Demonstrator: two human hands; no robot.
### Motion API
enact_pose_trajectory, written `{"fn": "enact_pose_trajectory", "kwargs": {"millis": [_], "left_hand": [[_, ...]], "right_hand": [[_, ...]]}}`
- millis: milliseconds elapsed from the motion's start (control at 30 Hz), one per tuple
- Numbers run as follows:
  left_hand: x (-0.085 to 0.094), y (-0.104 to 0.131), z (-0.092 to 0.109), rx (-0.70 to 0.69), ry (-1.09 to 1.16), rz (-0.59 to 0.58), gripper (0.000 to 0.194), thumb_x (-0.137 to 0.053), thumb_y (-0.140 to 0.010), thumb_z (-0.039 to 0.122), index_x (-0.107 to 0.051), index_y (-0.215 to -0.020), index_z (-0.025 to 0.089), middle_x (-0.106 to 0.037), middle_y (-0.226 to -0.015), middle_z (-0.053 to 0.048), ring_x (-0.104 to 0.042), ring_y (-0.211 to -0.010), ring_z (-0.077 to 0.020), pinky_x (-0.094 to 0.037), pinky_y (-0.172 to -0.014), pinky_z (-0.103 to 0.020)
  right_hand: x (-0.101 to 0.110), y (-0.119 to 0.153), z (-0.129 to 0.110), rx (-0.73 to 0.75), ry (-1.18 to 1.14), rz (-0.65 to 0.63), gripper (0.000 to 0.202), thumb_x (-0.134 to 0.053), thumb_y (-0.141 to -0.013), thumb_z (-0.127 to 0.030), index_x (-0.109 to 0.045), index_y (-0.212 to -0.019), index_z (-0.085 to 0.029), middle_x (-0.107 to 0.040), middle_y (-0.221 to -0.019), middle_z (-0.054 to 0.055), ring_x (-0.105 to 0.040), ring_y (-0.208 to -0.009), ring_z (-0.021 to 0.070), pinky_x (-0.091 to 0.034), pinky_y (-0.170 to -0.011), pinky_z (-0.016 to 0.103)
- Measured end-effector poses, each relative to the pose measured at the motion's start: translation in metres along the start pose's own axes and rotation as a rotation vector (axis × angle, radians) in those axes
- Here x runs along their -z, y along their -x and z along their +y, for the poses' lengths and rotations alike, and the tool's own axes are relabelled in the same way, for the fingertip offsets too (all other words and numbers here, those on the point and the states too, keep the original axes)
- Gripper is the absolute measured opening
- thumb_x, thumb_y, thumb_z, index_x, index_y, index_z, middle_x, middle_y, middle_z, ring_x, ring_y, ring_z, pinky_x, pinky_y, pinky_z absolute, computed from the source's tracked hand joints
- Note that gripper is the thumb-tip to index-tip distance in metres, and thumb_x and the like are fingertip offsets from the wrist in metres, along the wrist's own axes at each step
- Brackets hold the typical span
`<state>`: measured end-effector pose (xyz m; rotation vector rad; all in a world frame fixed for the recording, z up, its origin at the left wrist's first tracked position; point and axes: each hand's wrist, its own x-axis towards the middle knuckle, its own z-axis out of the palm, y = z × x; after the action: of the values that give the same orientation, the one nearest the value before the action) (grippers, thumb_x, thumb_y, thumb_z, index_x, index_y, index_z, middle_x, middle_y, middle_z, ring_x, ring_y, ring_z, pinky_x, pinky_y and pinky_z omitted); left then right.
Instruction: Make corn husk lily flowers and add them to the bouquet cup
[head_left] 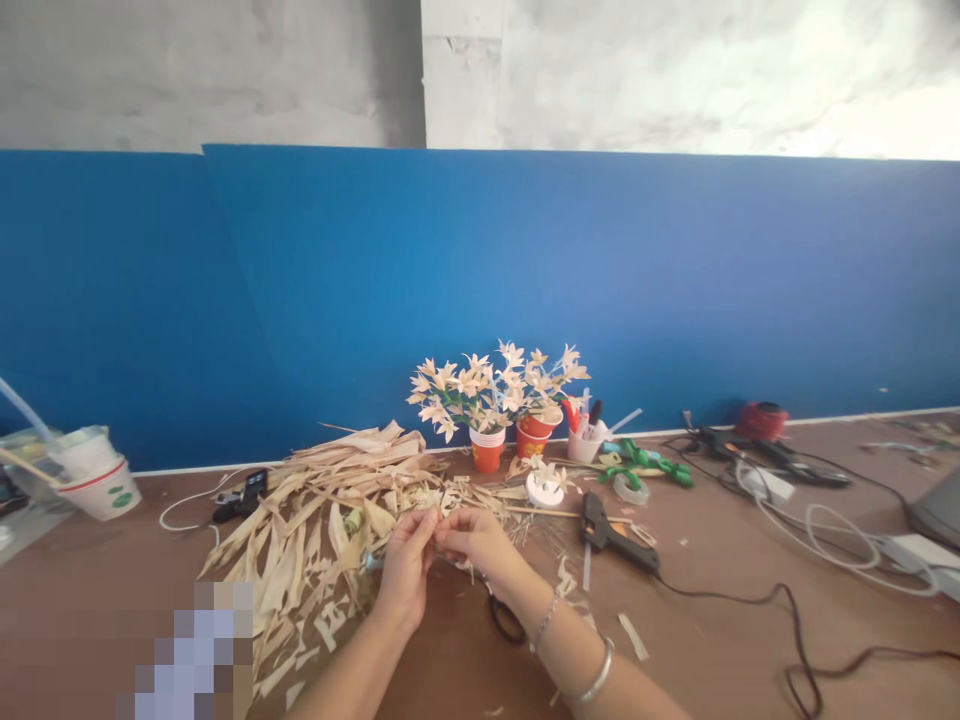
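Note:
My left hand (409, 560) and my right hand (478, 545) meet fingertip to fingertip above the brown table (720, 650). Both are closed in a pinch, and what they hold is too small to make out. Behind and to the left of them spreads a heap of dried husk strips (300, 530). A white round dish (545, 488) with pale flowers on it sits just beyond my right hand. Black scissor handles (506, 620) show partly under my right wrist. Farther back, pale handmade flowers (469, 385) stand in red paper cups (487, 452).
Right of my hands lies a black glue gun (619, 535) with its cord trailing right. Green tape pieces (645, 458), a cup of tools (585, 443) and white cables (810, 540) are farther back. At the left stands a white cup (105, 492). A blue partition (600, 270) rises behind.

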<state>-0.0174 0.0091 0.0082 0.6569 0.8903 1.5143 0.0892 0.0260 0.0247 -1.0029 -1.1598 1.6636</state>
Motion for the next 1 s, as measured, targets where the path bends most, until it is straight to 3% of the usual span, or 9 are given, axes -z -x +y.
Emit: {"fn": "enact_pose_trajectory", "kwargs": {"millis": [267,433,600,700,833,933,1000], "left_hand": [[0.005,-0.001,-0.005,0.003,-0.158,-0.029,0.029,-0.074,-0.063,0.039,-0.066,-0.074,0.013,-0.057,-0.062,0.001,-0.047,-0.051,-0.0063,-0.033,-0.044,-0.016],[0.006,-0.004,-0.006,0.013,-0.214,-0.066,0.03,-0.071,-0.067,0.041,-0.065,-0.076,0.014,-0.046,-0.051,0.006,-0.035,-0.041,-0.0025,-0.018,-0.036,-0.013],[0.004,-0.003,-0.007,0.085,-0.232,-0.154,0.033,-0.069,-0.068,0.044,-0.062,-0.078,0.013,-0.061,-0.07,-0.001,-0.045,-0.043,-0.0038,-0.02,-0.033,-0.013],[0.004,-0.003,-0.008,0.104,-0.217,-0.181,0.033,-0.07,-0.066,0.043,-0.062,-0.077,0.012,-0.062,-0.069,-0.002,-0.048,-0.046,-0.0051,-0.025,-0.034,-0.014],[0.003,-0.002,-0.008,0.146,-0.215,-0.159,0.034,-0.073,-0.063,0.042,-0.062,-0.077,0.012,-0.063,-0.066,-0.002,-0.048,-0.045,-0.0046,-0.025,-0.034,-0.013],[0.002,0.0,-0.009,0.164,-0.228,-0.141,0.033,-0.074,-0.062,0.04,-0.063,-0.076,0.012,-0.064,-0.065,-0.002,-0.048,-0.045,-0.0047,-0.026,-0.035,-0.013],[0.0,0.001,-0.009,0.172,-0.233,-0.136,0.033,-0.074,-0.062,0.039,-0.064,-0.077,0.011,-0.065,-0.066,-0.003,-0.05,-0.047,-0.0052,-0.028,-0.037,-0.013]], "right_hand": [[0.005,-0.006,0.006,0.072,0.156,0.082,0.023,-0.073,-0.054,-0.031,-0.056,-0.057,-0.015,-0.053,-0.044,-0.005,-0.044,-0.041,0.008,-0.031,-0.044,0.021],[0.015,-0.01,0.001,0.161,0.205,0.154,0.016,-0.068,-0.059,-0.027,-0.058,-0.062,-0.016,-0.057,-0.053,-0.003,-0.05,-0.05,0.0102,-0.038,-0.052,0.022],[0.015,-0.006,-0.006,0.116,0.114,0.089,0.019,-0.067,-0.06,-0.032,-0.063,-0.065,-0.014,-0.057,-0.055,-0.002,-0.051,-0.053,0.0109,-0.039,-0.056,0.023],[0.018,-0.004,-0.011,0.062,0.179,0.093,0.02,-0.066,-0.061,-0.031,-0.066,-0.07,-0.013,-0.057,-0.053,-0.002,-0.05,-0.052,0.0107,-0.038,-0.055,0.023],[0.037,0.0,-0.032,0.093,0.437,0.127,0.017,-0.064,-0.063,-0.029,-0.067,-0.07,-0.013,-0.059,-0.057,-0.001,-0.048,-0.054,0.0107,-0.036,-0.054,0.023],[0.063,0.009,-0.059,0.106,0.658,0.083,0.019,-0.057,-0.07,-0.031,-0.063,-0.061,-0.014,-0.058,-0.056,0.0,-0.048,-0.052,0.0109,-0.036,-0.051,0.022],[0.086,0.02,-0.077,0.064,0.904,0.138,0.022,-0.05,-0.075,-0.028,-0.061,-0.06,-0.015,-0.059,-0.057,0.001,-0.051,-0.053,0.0114,-0.038,-0.053,0.022]]}}
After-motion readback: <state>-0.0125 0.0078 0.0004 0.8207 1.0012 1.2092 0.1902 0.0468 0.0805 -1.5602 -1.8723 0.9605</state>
